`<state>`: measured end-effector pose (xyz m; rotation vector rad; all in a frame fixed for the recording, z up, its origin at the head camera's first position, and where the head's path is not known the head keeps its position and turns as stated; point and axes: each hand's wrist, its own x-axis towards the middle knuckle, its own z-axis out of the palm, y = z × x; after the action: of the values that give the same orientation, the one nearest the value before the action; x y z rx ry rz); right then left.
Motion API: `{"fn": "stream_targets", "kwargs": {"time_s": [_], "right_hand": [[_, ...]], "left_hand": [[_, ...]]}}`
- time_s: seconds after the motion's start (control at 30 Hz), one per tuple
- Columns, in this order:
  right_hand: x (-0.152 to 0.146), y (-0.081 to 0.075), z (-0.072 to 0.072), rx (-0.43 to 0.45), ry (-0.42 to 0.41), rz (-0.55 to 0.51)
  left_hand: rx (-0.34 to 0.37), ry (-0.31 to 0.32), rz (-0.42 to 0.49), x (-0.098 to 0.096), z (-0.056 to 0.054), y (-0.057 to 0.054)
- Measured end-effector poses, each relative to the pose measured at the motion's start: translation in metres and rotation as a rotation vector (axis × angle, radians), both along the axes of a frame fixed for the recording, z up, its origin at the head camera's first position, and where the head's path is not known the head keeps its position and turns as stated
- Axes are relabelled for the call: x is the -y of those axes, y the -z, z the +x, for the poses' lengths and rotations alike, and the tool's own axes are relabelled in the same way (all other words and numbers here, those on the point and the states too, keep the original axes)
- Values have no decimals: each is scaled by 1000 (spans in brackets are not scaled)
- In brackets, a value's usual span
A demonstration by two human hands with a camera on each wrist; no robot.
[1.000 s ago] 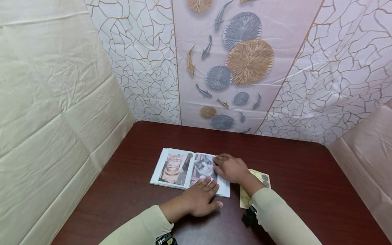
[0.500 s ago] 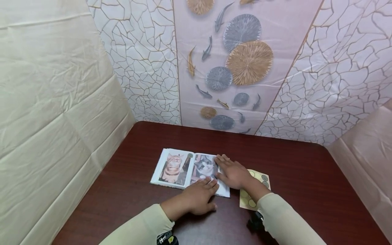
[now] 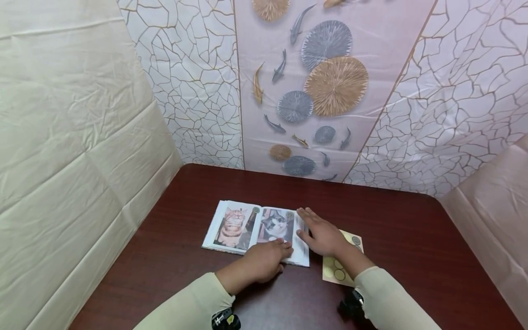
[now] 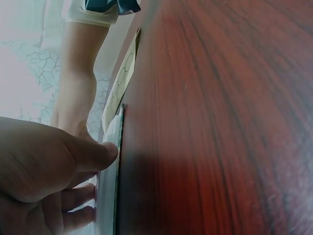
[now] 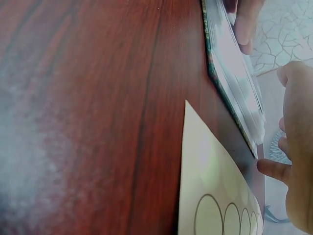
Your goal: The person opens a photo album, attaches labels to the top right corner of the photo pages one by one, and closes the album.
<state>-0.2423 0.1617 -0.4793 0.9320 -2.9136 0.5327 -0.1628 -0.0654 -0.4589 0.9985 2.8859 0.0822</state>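
A small book (image 3: 302, 256) lies spread on the table, an orange cat picture (image 3: 233, 228) on its left page and a grey-and-white cat picture (image 3: 275, 224) on its right. A round grey-green sticker (image 3: 256, 210) marks the left picture's upper right corner; a similar sticker (image 3: 290, 214) is on the right one. My left hand (image 3: 265, 260) rests fingers on the lower right page, thumb (image 4: 108, 154) at the book's near edge. My right hand (image 3: 323, 233) hovers by the book's right edge, fingers extended, holding nothing. Under that forearm lies a yellow sheet of round stickers (image 3: 331, 271).
The dark red-brown wooden table (image 3: 173, 284) carries the book near its middle. Behind it hangs a patterned cloth (image 3: 297, 114) with fish and round shapes. A pale cloth (image 3: 82, 160) closes off the left side.
My right hand has slid off the right page toward the right, uncovering the sticker on the grey cat picture. My left hand stays on the lower page, its thumb drawn in toward the book's edge.
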Motion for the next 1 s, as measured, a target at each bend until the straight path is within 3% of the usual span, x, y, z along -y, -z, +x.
{"fn": "stream_targets", "kwargs": {"time_s": [0.27, 0.5, 1.0], "right_hand": [[-11, 2, 8, -26, 15, -31], [-18, -1, 16, -45, 17, -40], [-23, -6, 33, -79, -29, -62]], "left_hand": [[-29, -31, 62, 2, -6, 2], [-87, -62, 57, 3, -13, 7], [-23, -9, 145, 12, -18, 3]]}}
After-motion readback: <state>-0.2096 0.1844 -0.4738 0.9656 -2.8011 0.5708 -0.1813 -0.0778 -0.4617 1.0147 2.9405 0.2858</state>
